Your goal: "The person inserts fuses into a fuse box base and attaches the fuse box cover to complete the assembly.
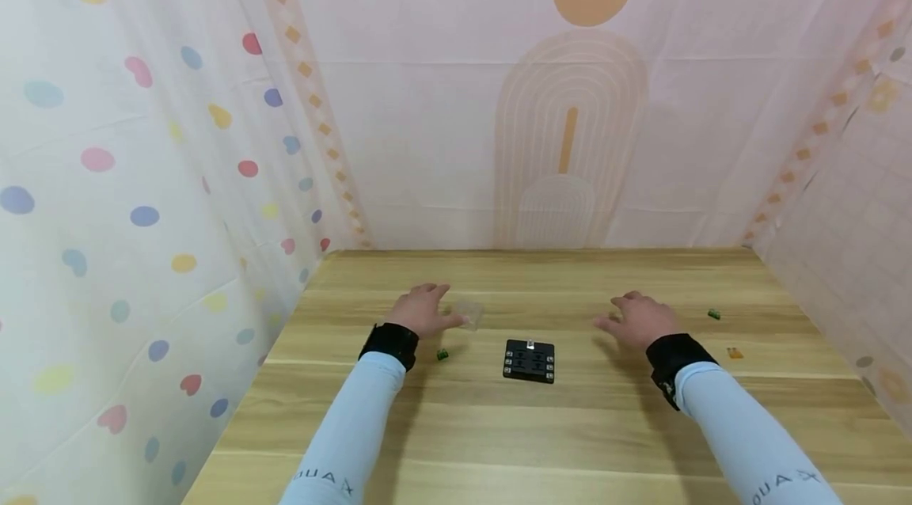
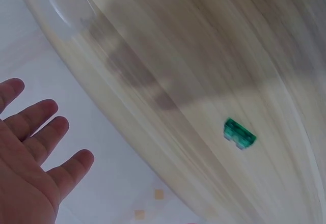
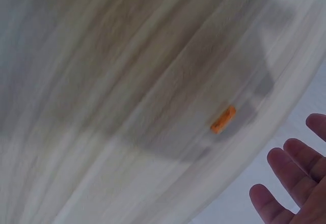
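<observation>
My left hand (image 1: pixel 422 310) hovers over the table's left half with its fingers spread and nothing in them. By its thumb in the head view lies a clear plastic cover (image 1: pixel 468 314), also partly visible in the left wrist view. A green blade fuse (image 2: pixel 239 133) lies just nearer than that hand. Between the hands sits a black fuse block (image 1: pixel 529 361) with metal terminals along its sides and one at its far end. On the right, my right hand (image 1: pixel 640 320) is held above the wood, its fingers loosely extended and holding nothing. An orange blade fuse (image 3: pixel 223 119) appears in the right wrist view.
Another green fuse (image 1: pixel 714 314) lies toward the table's right side, with orange pieces (image 1: pixel 735 353) nearer. The wood-grain table (image 1: pixel 470 442) meets patterned curtains (image 1: pixel 427 133) at its back and sides.
</observation>
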`<state>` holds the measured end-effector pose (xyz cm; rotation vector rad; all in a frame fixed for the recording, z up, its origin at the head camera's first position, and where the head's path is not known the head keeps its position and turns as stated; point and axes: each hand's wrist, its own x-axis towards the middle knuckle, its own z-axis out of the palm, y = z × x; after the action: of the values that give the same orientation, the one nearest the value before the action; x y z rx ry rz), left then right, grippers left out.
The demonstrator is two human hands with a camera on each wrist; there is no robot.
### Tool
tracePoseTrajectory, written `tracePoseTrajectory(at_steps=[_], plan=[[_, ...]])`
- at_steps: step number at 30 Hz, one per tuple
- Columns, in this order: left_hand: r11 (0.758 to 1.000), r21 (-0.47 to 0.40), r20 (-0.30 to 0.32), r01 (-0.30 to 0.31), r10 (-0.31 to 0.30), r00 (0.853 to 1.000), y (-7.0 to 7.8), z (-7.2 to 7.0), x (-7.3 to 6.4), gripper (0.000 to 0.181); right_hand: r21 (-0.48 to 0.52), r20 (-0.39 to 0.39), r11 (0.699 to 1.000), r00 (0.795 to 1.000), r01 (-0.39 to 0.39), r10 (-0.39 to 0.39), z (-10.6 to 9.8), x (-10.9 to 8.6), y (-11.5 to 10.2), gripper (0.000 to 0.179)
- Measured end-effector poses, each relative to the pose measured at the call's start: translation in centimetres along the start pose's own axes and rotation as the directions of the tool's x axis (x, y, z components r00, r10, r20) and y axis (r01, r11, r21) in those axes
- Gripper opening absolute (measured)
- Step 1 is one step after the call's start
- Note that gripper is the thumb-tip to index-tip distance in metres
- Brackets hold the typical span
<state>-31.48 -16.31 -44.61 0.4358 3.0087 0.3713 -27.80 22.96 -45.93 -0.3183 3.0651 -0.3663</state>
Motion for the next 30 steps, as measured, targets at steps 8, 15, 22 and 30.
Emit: tracePoseTrajectory(at_steps=[8,15,22,30], plan=[[0.999,-0.021,0.019,-0.031,0.031,0.999,1.6,-0.2,-0.5,0.081,0.013,-0.044,1.000,0.999,0.007,-0.007,0.8,-0.3,-0.4,0.061],[0.996,-0.084,0.024,-0.032,0.034,0.999,2.3,0.7,-0.9,0.081,0.033,-0.040,0.999,0.999,-0.012,0.014,1.1,-0.8,-0.6,0.061],[0.989,-0.125,0.013,-0.073,0.076,0.997,2.9,1.6,-1.4,0.081,0.057,-0.055,0.998,0.999,0.001,0.002,1.6,-1.2,-1.0,0.060],[0.986,-0.128,0.028,-0.108,0.113,0.993,3.8,2.3,-1.8,0.084,0.057,-0.051,0.998,0.999,0.016,-0.013,1.6,-1.9,-2.0,0.053]])
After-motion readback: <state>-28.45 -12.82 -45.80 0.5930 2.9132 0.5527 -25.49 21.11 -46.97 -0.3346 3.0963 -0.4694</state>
